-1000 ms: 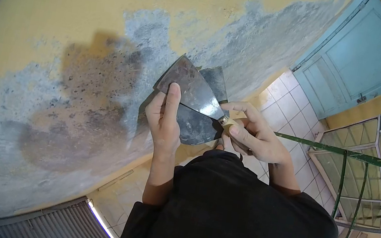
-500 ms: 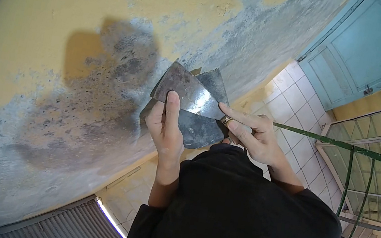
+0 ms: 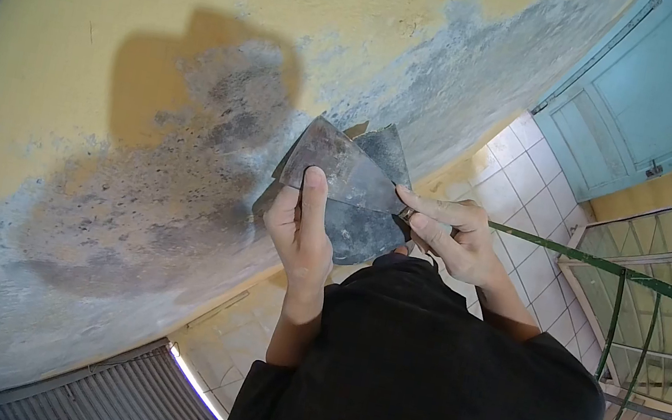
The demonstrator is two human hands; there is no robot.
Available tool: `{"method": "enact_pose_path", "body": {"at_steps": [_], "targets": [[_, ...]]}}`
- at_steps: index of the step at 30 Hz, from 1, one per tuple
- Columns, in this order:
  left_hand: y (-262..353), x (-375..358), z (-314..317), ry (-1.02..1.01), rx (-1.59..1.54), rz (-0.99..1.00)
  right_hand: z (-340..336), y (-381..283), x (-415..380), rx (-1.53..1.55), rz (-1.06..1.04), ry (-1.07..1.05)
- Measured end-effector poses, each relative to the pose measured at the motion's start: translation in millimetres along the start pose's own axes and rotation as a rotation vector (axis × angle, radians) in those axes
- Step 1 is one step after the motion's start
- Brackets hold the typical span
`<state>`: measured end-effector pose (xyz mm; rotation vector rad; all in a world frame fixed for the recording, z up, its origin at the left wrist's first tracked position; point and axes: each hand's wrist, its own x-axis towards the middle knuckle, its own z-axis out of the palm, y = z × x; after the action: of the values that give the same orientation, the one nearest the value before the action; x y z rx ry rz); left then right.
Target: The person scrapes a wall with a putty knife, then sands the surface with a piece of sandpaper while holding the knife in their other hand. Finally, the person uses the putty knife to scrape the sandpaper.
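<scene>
My left hand [image 3: 301, 226] grips a wide metal scraper blade [image 3: 359, 233], thumb laid flat along its face. A second scraper [image 3: 342, 171] lies across the first, its worn blade pointing up and left toward the wall. My right hand [image 3: 446, 236] holds this second scraper at its handle end, index finger stretched along the blade's edge. Both blades are dull grey and stained. They sit just in front of a yellow wall [image 3: 119, 26] with a large scraped grey patch [image 3: 174, 176]. My black shirt fills the lower middle.
A pale blue door [image 3: 636, 90] stands at the upper right. White floor tiles [image 3: 525, 178] run below it. A green metal railing [image 3: 632, 283] and glass-paned frames are on the right. A grey corrugated shutter [image 3: 105, 393] lies at the lower left.
The upper scraper has slid a little across the lower blade, and my right index finger now lies further along it. The view has shifted slightly; both hands keep their hold.
</scene>
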<state>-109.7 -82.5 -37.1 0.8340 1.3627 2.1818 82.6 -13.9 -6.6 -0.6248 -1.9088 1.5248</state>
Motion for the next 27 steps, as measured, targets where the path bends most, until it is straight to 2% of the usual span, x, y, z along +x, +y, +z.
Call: {"method": "enact_pose_path", "body": {"at_steps": [4,8,10,11,13,18,20,23,27], "targets": [[0.2,4.2,9.8,0.043,0.01,0.056,-5.2,7.2,5.6,0.017,0.026,-0.016],[-3.7,3.1,6.2,0.013,-0.027,0.032,-11.6,5.7,15.0,-0.065,-0.016,-0.035],[-6.9,2.7,5.4,0.022,-0.05,0.041,-9.4,4.4,20.3,-0.165,-0.151,-0.022],[-5.0,3.2,7.7,0.017,-0.049,0.037,-7.5,0.5,25.2,-0.164,-0.147,-0.016],[1.9,3.2,12.1,0.206,-0.121,0.007,-3.7,-9.8,33.0,-0.248,-0.305,-0.076],[1.6,2.8,8.3,0.106,0.036,0.118,-6.1,-5.5,17.9,-0.175,-0.175,-0.06],[-10.4,-3.5,8.6,0.033,0.059,0.063,-6.5,2.2,5.9,-0.153,-0.068,0.005],[-22.6,-8.3,-2.6,-0.059,0.092,0.002,-7.1,12.7,-1.0,-0.088,-0.051,0.016],[-6.2,-3.4,13.8,0.03,0.044,0.052,-3.6,9.3,-2.6,-0.119,-0.038,0.004]]}}
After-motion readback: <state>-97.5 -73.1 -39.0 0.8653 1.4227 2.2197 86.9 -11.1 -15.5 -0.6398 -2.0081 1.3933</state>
